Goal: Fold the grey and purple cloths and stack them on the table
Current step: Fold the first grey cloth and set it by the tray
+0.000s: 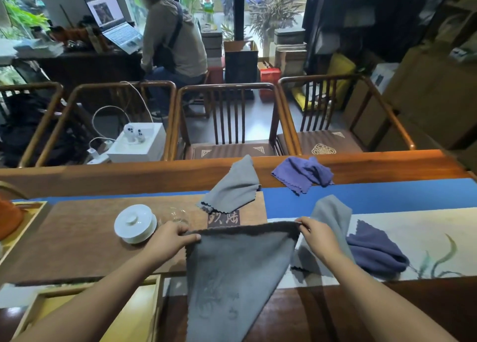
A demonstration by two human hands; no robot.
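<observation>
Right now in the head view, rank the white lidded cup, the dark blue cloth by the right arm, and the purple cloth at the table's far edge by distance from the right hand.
1. dark blue cloth, just right of the right hand
2. purple cloth, beyond it
3. white lidded cup, far left

Below the grip of the two hands, the held grey cloth (232,277) ran off the bottom edge, so its lower end could not be seen. It hid the table (361,305) behind it. Just right of the grip, the right hand (320,238) covered part of a second grey cloth (333,212). Both forearms were cut by the lower edge. The seated person's face was blurred.
</observation>
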